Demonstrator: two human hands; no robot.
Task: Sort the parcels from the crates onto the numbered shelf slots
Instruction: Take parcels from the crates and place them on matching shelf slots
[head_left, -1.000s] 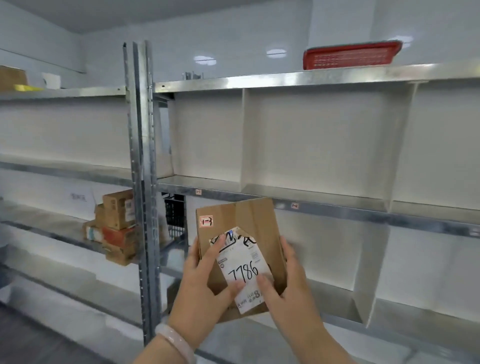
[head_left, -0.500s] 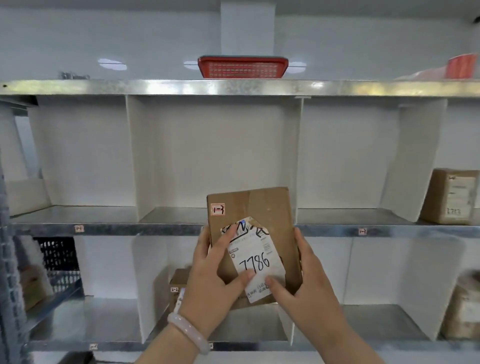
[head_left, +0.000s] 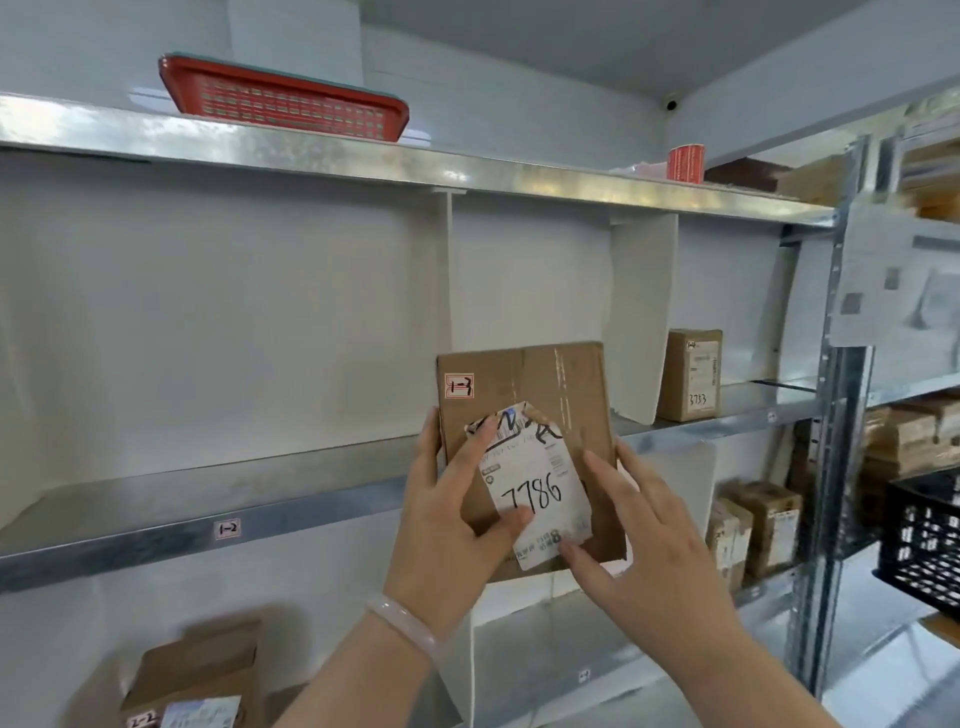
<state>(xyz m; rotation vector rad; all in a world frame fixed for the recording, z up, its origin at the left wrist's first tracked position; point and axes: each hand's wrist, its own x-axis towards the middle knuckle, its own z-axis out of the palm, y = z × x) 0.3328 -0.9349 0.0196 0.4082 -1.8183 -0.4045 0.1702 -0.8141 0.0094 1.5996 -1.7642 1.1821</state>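
Note:
I hold a flat brown cardboard parcel (head_left: 561, 384) upright in front of the middle shelf. It bears a red sticker marked 1-3 and a white label with 7786 written by hand. My left hand (head_left: 452, 519) grips its left edge, thumb on the label. My right hand (head_left: 644, 540) holds the right edge and lower corner, fingers spread. The shelf edge (head_left: 311, 506) carries a slot tag 1-2 (head_left: 227, 529) to the left of the parcel. White dividers (head_left: 644, 312) split the shelf into slots.
A box marked 3753 (head_left: 693, 374) stands in the slot to the right. More boxes sit on the lower shelf at left (head_left: 192, 675) and right (head_left: 753, 525). A red tray (head_left: 283, 101) lies on top. A black crate (head_left: 924, 540) is at far right.
My view has swung right along the shelf and moved closer. The parcel stays upright in both hands; the slot tag 1-2 now lies to its left.

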